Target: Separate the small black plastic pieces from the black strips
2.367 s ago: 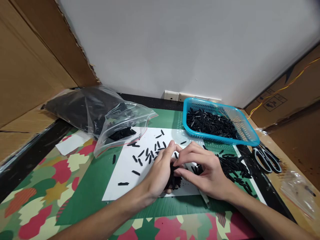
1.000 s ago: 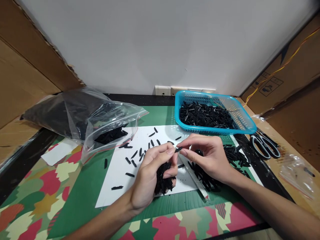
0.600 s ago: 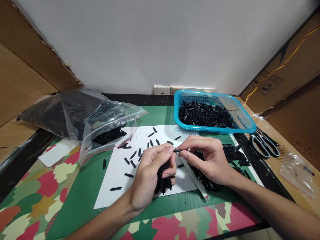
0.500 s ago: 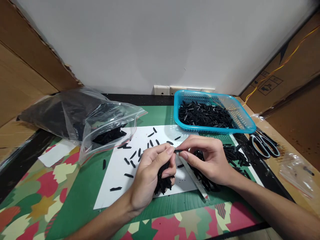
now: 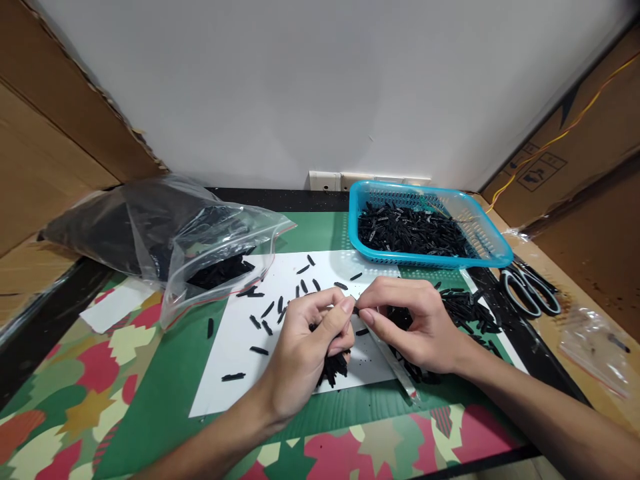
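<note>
My left hand [image 5: 305, 357] is closed around a bunch of small black plastic pieces [image 5: 336, 365] above the white sheet [image 5: 235, 347]. Its thumb tip meets the fingertips of my right hand [image 5: 415, 327], which pinch one small black piece [image 5: 356, 311]. Several loose black pieces [image 5: 270, 308] lie scattered on the sheet. A heap of the same pieces [image 5: 465, 310] lies just right of my right hand. A thin metal strip [image 5: 395, 370] rests on the sheet under my right hand.
A blue basket [image 5: 493, 247] of black pieces stands at the back right. A clear zip bag [image 5: 200, 233] with black pieces lies at the back left. Scissors [image 5: 533, 290] and a small plastic bag [image 5: 595, 347] lie at the right. Cardboard walls flank both sides.
My hands have come closer together and dropped slightly. The single black piece, plainly visible between my right fingertips before, is now mostly covered where the fingertips meet.
</note>
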`<state>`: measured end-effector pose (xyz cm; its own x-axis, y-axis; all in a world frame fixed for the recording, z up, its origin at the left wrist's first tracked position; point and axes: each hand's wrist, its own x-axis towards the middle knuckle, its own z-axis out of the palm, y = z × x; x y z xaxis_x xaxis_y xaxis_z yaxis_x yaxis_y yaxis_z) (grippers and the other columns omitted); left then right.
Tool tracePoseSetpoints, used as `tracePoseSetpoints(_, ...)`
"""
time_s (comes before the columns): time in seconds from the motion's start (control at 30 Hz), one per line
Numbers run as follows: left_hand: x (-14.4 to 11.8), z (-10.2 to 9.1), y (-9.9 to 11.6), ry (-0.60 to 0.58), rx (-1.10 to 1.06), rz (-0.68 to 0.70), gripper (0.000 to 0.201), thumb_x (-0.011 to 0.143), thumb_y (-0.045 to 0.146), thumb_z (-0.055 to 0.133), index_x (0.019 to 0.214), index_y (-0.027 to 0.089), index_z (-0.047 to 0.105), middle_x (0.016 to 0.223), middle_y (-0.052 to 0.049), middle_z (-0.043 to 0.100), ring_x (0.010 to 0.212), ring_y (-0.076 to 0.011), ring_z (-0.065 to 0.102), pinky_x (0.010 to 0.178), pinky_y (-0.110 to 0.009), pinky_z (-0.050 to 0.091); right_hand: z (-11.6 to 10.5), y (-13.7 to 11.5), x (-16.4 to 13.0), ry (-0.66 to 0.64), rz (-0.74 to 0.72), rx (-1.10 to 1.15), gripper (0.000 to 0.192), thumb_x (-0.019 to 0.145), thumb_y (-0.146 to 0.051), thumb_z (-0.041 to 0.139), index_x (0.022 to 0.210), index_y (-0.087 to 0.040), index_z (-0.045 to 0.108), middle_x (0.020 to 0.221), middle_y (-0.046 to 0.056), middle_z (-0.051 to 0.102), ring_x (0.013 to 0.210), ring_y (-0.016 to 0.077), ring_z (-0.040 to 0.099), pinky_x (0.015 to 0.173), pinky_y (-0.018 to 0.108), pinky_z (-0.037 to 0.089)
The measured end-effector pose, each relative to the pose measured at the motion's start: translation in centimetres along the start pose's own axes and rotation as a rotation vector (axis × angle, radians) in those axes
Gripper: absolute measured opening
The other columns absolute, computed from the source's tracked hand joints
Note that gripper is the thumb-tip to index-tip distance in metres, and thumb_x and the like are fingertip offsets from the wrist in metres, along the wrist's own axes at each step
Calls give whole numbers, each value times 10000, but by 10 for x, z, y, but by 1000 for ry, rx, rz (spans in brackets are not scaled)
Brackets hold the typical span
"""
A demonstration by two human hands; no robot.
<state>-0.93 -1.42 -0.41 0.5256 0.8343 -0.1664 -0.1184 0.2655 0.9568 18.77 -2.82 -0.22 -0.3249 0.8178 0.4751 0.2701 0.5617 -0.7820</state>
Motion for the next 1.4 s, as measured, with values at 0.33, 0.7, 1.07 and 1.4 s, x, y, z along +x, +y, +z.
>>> tracePoseSetpoints(0.33, 3, -2, 4, 16, 256, 35, 451, 1053, 445, 538, 674, 213, 461, 580, 61, 390, 564, -115, 379, 595, -268, 357, -9, 2, 2, -184, 40, -156, 186, 1041, -177, 589, 986, -141, 763, 830, 47, 699, 724, 149, 605, 687, 273, 447)
tracePoseSetpoints(0.7, 1, 1, 0, 65, 434, 50, 493, 1062, 485, 493, 655, 209, 457, 604, 49, 433, 597, -124, 424, 598, -270, 359, 10, -2, -3, -46, 107, -53, 259, 919, -78, 621, 722, -125, 782, 651, 15, 610, 564, 109, 506, 553, 257, 350)
tracePoseSetpoints(1.07, 5, -2, -4, 30, -77, -71, 425, 1027, 439, 594, 690, 192, 516, 550, 72, 388, 490, -75, 346, 487, -184, 377, 5, -2, 2, 59, 169, 49, 173, 902, -96, 643, 781, -141, 757, 701, 10, 666, 629, 115, 564, 615, 247, 435)
tracePoseSetpoints(1.4, 3, 3, 3, 30, -74, -108, 341, 1028, 532, 537, 899, 223, 606, 537, 80, 390, 453, -83, 411, 398, -128, 368, -25, 1, 3, -20, 38, -174, 133, 949, -131, 603, 847, -174, 676, 736, 4, 611, 647, 128, 534, 619, 266, 407)
